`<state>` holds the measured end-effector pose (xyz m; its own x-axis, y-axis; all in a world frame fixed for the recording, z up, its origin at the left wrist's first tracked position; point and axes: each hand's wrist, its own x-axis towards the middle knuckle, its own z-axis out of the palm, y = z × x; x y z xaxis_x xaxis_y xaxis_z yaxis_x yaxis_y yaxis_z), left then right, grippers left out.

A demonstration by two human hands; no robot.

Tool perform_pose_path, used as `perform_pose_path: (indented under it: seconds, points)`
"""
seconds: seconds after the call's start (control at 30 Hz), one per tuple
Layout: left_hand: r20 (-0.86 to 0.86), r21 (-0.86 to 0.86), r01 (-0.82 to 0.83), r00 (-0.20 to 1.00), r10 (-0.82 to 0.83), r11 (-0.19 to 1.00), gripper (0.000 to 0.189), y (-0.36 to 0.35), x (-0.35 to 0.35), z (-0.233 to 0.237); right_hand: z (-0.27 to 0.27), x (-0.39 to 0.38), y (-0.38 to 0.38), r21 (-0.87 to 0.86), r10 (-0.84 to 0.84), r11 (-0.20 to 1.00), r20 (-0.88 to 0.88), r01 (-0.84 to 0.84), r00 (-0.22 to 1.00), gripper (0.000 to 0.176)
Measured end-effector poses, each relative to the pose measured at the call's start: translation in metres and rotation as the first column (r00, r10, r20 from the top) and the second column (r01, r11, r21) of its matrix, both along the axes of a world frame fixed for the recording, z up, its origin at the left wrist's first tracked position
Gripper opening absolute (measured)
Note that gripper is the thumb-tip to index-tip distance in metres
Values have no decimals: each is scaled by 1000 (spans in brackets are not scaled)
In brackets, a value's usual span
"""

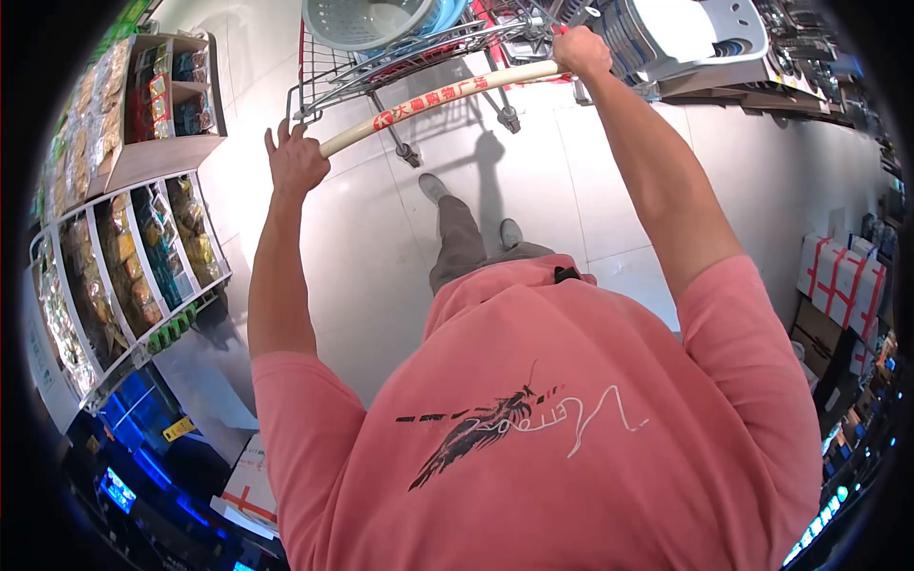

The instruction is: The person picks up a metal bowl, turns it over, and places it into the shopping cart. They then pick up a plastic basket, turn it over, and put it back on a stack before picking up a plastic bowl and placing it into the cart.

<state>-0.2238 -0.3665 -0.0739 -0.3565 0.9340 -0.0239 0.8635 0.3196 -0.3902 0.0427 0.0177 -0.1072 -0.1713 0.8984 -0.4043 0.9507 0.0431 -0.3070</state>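
Observation:
A shopping cart handle, a cream bar with red printed lettering, runs across the upper middle. At its left end is my left hand, closed around the bar with some fingers loosely raised. My right hand grips the opposite end, its fingers wrapped around it. Beyond the handle, the wire cart carries a grey perforated plastic basket and a light blue basin. The cart's casters stand on the tiles. The far part of the cart is cut off by the frame edge.
On the left stand a wooden shelf and a white rack of packaged goods. A white plastic container and stacked goods line the upper right. Boxes with red tape sit at the right. Pale floor tiles lie underfoot.

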Motion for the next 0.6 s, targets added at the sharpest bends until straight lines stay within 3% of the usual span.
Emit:
perform_pose_path:
  seconds: [0.13, 0.2, 0.3, 0.5, 0.6]
  points:
    - [87, 46, -30, 996, 26, 998, 18, 18, -40, 7, 16, -39, 2, 86, -32, 996, 94, 23, 995, 39]
    - [324, -6, -24, 946, 25, 1000, 11, 22, -71, 1, 18, -61, 7, 103, -60, 994, 144, 46, 988, 40]
    - [255, 20, -5, 967, 0, 1000, 10, 33, -101, -3, 18, -91, 28, -1, -6, 1000, 192, 6, 981, 41]
    - [233, 84, 37, 971, -56, 996, 9, 62, -156, -5, 8, -137, 54, 107, -41, 994, 183, 22, 982, 41]
    - [210, 111, 55, 975, -77, 992, 9, 76, -182, -8, -12, -153, 81, 118, 14, 992, 190, -37, 982, 59]
